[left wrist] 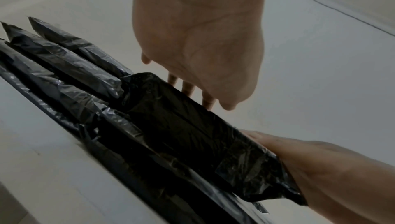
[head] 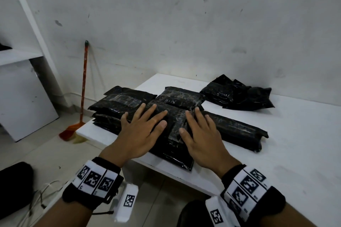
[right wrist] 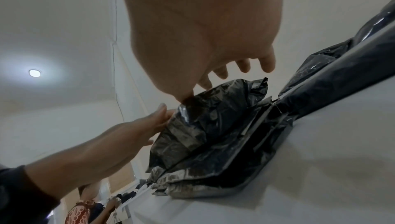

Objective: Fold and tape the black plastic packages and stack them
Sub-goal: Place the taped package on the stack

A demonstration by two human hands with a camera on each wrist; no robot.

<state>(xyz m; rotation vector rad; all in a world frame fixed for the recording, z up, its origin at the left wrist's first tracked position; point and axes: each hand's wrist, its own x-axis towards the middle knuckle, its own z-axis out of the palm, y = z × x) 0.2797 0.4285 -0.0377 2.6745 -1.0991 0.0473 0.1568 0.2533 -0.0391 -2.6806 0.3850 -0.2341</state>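
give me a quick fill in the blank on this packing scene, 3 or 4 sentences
1. Both hands, the left hand and the right hand, press flat on a ____ plastic package.
2. The packages lie on a ____ table.
3. A broom with an orange handle leans against the ____.
4. The loose, crumpled pile of packages sits at the table's far ____ side.

Missing words: black; white; wall; right

A white table (head: 287, 145) carries a stack of black packages (head: 118, 105), a long package (head: 238, 127) and a crumpled pile (head: 238, 92)
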